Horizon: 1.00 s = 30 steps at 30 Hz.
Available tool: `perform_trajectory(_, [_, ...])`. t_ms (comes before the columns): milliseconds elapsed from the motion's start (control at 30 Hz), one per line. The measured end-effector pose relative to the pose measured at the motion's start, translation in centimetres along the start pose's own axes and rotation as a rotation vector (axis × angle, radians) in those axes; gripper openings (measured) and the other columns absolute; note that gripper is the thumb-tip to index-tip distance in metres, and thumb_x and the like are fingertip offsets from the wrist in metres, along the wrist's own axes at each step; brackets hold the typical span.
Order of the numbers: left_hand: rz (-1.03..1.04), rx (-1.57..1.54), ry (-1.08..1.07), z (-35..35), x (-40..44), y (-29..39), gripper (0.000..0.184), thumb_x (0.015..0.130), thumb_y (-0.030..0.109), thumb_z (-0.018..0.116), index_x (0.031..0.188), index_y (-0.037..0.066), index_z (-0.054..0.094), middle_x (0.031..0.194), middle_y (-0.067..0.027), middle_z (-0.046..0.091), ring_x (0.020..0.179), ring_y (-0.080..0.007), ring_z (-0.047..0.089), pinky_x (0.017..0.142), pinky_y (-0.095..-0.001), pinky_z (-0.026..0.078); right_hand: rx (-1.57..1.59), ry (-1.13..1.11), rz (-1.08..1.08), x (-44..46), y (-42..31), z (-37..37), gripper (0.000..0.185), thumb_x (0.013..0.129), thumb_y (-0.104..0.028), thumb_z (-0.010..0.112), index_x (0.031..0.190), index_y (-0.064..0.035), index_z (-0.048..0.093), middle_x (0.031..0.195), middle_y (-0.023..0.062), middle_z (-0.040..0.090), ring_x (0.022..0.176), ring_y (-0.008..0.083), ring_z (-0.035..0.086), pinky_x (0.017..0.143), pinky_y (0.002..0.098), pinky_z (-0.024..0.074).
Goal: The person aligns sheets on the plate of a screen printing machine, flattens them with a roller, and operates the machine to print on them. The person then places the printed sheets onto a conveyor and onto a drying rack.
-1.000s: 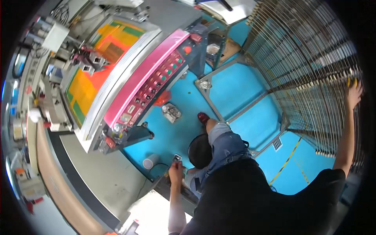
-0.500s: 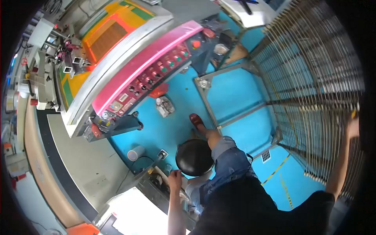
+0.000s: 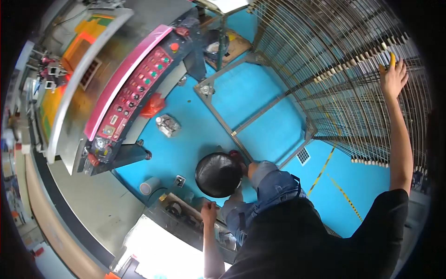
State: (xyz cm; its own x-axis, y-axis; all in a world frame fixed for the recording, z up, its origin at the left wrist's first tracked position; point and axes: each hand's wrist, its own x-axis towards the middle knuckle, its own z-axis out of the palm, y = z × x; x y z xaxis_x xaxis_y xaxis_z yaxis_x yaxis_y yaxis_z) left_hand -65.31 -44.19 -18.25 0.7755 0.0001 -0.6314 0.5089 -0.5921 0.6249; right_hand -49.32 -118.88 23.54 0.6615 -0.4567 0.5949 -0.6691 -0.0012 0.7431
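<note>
My right hand (image 3: 394, 80) is reaching up at the wire drying rack (image 3: 353, 93), fingers spread. Something yellow (image 3: 392, 60) shows at its thumb side, perhaps finger covers. Whether the hand touches the rack's rods, I cannot tell. Pale end caps (image 3: 344, 67) line one shelf edge close to that hand. My left hand (image 3: 208, 213) is held low with curled fingers, and what they hold, if anything, is hidden. Beside it are a round black stool seat (image 3: 218, 175) and a cluttered low shelf (image 3: 179, 207).
A printing machine with a pink control panel (image 3: 132, 88) and a silver screen frame (image 3: 88, 60) stands at upper left. A metal floor frame (image 3: 260, 114) joins the rack's base. On the blue floor (image 3: 186, 125) lie a clear plastic bundle (image 3: 167, 126), a red bag (image 3: 152, 106) and a white bin (image 3: 149, 186).
My view has turned toward the rack. My right arm has swung up and forward along it, its fingers now spread. The silver screen frame stands farther from the pink panel, baring the table between.
</note>
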Motion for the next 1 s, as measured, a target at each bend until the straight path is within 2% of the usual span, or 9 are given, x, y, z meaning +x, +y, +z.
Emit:
perform_trajectory(100, [-0.065,0.016,-0.082,2.1,0.2,2.6,0.027,0.088,0.023,0.059,0.089,-0.003,0.067,0.071,-0.0127,0.071,0.069,-0.0256,0.069,0.069,-0.0387,0.052,0.046,0.078,-0.016,0.6,0.2,2.3,0.069,0.091,-0.054,0.055,0.148,-0.0183,0.038,0.153,0.0116,0.032,0.138,0.0370,0.032,0.111,0.0595,0.0221])
perform_trajectory(133, [-0.077,0.037,-0.096,2.2,0.3,3.5,0.027,0.088,0.023,0.060,0.089,-0.003,0.067,0.071,-0.0132,0.071,0.069,-0.0258,0.069,0.069,-0.0384,0.052,0.552,0.500,-0.051,0.7,0.1,4.6,0.067,0.091,-0.054,0.056,0.144,-0.0162,0.043,0.152,0.0123,0.035,0.137,0.0379,0.034,0.110,0.0599,0.0225])
perform_trajectory(233, [-0.058,0.003,-0.102,2.0,-0.8,5.0,0.029,0.088,0.022,0.060,0.090,-0.005,0.067,0.071,-0.0139,0.071,0.069,-0.0251,0.069,0.068,-0.0372,0.051,0.449,0.240,-0.021,-0.1,0.3,2.9,0.066,0.085,-0.048,0.065,0.139,-0.0139,0.049,0.144,0.0146,0.043,0.133,0.0365,0.038,0.108,0.0555,0.0279])
perform_trajectory(367, [-0.038,0.134,-0.264,0.9,-1.3,9.0,0.029,0.090,0.021,0.059,0.088,-0.007,0.066,0.074,-0.0127,0.071,0.064,-0.0201,0.066,0.057,-0.0311,0.049,0.878,0.665,-0.060,-0.9,2.4,-3.1,0.044,0.059,0.001,0.066,0.103,-0.0023,0.061,0.126,0.0285,0.052,0.112,0.0465,0.050,0.093,0.0555,0.0420])
perform_trajectory(400, [-0.124,0.142,-0.308,0.3,-1.5,9.0,0.029,0.090,0.022,0.058,0.088,-0.006,0.066,0.075,-0.0122,0.071,0.061,-0.0196,0.065,0.055,-0.0301,0.049,0.961,0.466,-0.058,-2.1,3.1,-2.7,0.054,0.063,-0.008,0.076,0.114,-0.0034,0.059,0.141,0.0254,0.044,0.132,0.0439,0.040,0.110,0.0541,0.0319])
perform_trajectory(667, [-0.268,-0.087,-0.244,-3.3,-0.4,0.3,0.022,0.091,0.017,0.050,0.092,-0.002,0.059,0.074,-0.0203,0.069,0.045,-0.0255,0.061,0.034,-0.0333,0.040,1.224,-0.015,-0.074,-29.3,14.7,-4.2,0.049,0.083,-0.017,0.072,0.128,-0.0103,0.057,0.144,0.0147,0.045,0.135,0.0365,0.040,0.112,0.0486,0.0328])
perform_trajectory(800, [-0.135,0.059,-0.191,-3.7,-3.8,0.2,0.023,0.091,0.019,0.050,0.088,-0.001,0.059,0.075,-0.0207,0.070,0.048,-0.0265,0.063,0.035,-0.0340,0.041,1.401,-0.570,0.801,-51.6,15.4,5.3,0.036,0.087,-0.011,0.068,0.121,-0.0030,0.062,0.124,0.0187,0.060,0.115,0.0324,0.056,0.101,0.0378,0.0427])
perform_trajectory(933, [1.169,1.058,-0.172,-2.4,-0.6,-2.6,0.027,0.092,0.022,0.050,0.084,-0.002,0.060,0.073,-0.0193,0.071,0.049,-0.0262,0.063,0.038,-0.0353,0.045,1.336,-0.792,1.653,-64.8,16.7,10.2,0.027,0.089,-0.008,0.065,0.116,-0.0016,0.063,0.096,0.0045,0.068,0.081,0.0114,0.058,0.068,0.0267,0.0464])
perform_trajectory(1000, [0.899,0.786,-0.389,0.2,0.6,0.6,0.027,0.092,0.021,0.052,0.083,-0.004,0.060,0.071,-0.0185,0.069,0.050,-0.0270,0.064,0.041,-0.0372,0.047,1.339,-0.745,1.846,-68.7,17.6,10.9,0.025,0.089,-0.009,0.064,0.113,-0.0037,0.065,0.089,0.0015,0.066,0.073,0.0090,0.054,0.062,0.0251,0.0427])
